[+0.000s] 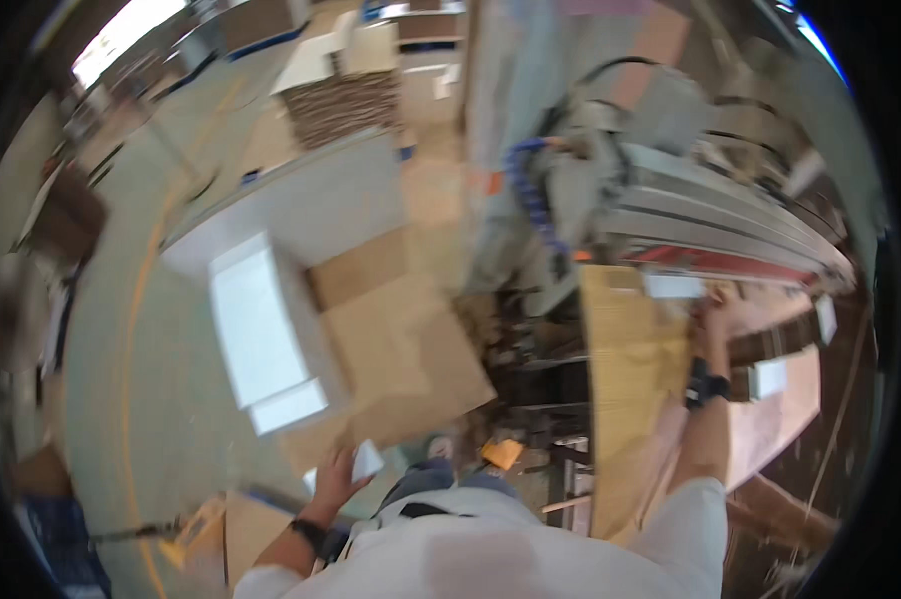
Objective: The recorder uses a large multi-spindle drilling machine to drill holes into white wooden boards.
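Observation:
Low on the left, my left hand (pixel 336 475) is closed around a small white panel (pixel 368 459), which sticks out on both sides of the fingers. My right arm reaches out to a machine's work surface. There my right hand (pixel 712 311) is beside another white panel (pixel 674 287), under the machine's long beam. Blur hides its fingers, so whether it grips that panel is unclear. A stack of long white panels (pixel 261 329) stands to the left, with shorter white pieces (pixel 289 405) at its near end.
Brown cardboard (pixel 400 339) lies on the floor beside the stack. A large pale board (pixel 310 190) stands behind it. The grey machine (pixel 710 210) with a blue coiled hose (pixel 526 190) fills the right. One white block (pixel 769 379) lies on its wooden bed (pixel 620 399); a brown stack (pixel 342 108) stands farther back.

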A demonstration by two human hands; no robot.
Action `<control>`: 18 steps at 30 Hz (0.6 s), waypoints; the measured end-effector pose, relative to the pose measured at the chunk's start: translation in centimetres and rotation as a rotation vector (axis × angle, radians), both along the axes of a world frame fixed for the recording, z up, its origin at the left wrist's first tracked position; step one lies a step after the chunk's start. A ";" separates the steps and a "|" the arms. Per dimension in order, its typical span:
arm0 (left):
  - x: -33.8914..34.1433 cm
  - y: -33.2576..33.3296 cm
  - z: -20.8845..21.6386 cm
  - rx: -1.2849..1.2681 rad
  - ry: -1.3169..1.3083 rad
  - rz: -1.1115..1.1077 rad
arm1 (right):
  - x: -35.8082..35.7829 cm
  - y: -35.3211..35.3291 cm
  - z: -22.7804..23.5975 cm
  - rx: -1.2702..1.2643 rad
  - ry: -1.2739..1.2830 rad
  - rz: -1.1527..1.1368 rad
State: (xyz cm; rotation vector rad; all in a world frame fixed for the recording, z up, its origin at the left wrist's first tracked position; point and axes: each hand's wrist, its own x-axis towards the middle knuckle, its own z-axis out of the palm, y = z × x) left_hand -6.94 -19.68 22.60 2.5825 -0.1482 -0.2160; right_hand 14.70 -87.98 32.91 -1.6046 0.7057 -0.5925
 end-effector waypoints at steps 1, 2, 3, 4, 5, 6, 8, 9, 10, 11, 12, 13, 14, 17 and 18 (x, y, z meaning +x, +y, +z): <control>1.2 0.0 -0.4 0.039 -0.030 -0.008 | -1.6 -2.0 0.4 -0.001 -0.009 -0.003; 1.5 0.8 -0.1 0.111 -0.050 0.025 | -2.1 2.7 2.1 -0.033 -0.001 -0.125; 2.8 0.8 0.0 0.100 -0.175 -0.007 | -4.1 -1.3 1.1 -0.091 -0.119 -0.137; 3.5 1.6 0.5 0.113 -0.292 -0.023 | -5.5 -0.5 0.6 -0.155 -0.125 -0.139; 4.1 2.1 0.9 0.119 -0.289 0.002 | -7.0 -0.4 -0.3 -0.153 -0.198 -0.175; 4.6 2.9 1.3 0.156 -0.311 0.032 | -8.0 2.0 0.0 -0.086 -0.114 -0.227; 5.1 3.7 2.2 0.181 -0.335 0.058 | -10.2 6.5 1.0 -0.128 -0.182 -0.236; 5.3 3.8 2.6 0.197 -0.341 0.026 | -11.2 8.0 1.2 -0.144 -0.144 -0.207; 5.3 3.9 3.1 0.213 -0.347 -0.007 | -11.9 8.7 1.3 -0.159 -0.105 -0.179; 5.6 3.6 3.8 0.204 -0.347 -0.013 | -12.7 8.7 1.1 -0.167 -0.105 -0.187; 5.7 3.3 4.6 0.199 -0.357 -0.026 | -13.2 8.8 0.5 -0.174 -0.089 -0.143; 5.9 3.1 5.0 0.195 -0.364 -0.039 | -13.6 8.8 0.3 -0.180 -0.072 -0.098; 6.3 3.2 5.3 0.192 -0.373 -0.044 | -13.8 9.0 0.8 -0.182 -0.080 -0.105; 7.7 4.2 5.4 0.240 -0.379 -0.001 | -13.6 10.0 2.1 -0.215 -0.015 -0.124; 8.0 4.8 4.8 0.241 -0.380 -0.007 | -13.3 10.4 2.2 -0.204 -0.028 -0.122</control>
